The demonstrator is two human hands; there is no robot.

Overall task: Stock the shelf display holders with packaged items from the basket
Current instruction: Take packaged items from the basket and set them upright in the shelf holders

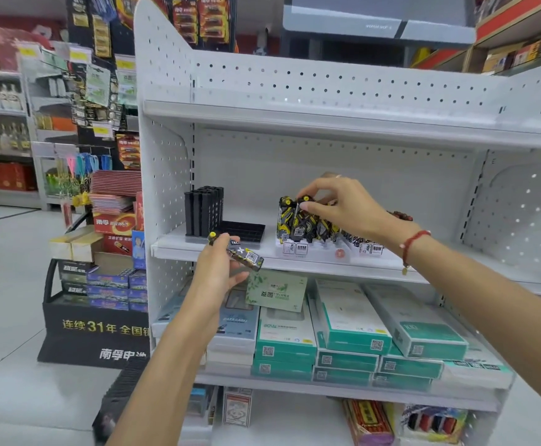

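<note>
The right hand's fingers (306, 192) pinch the yellow cap of 1 black-and-yellow packaged item (302, 217) standing in the white display holder (314, 252) on the middle shelf (294, 263). The right hand (336, 204) reaches over the packs already upright in that holder. Left of the holder and in front of the shelf edge, the left hand (217, 268) grips another pack (245, 254), tilted and waiting. The black holder (204, 210) stands further left of the white holder, partly filled. The basket is not in view. Likely risks: a push off-line could topple the tight neighbouring packs, and the sleeve or bracelet (410, 244) could brush the row behind.
</note>
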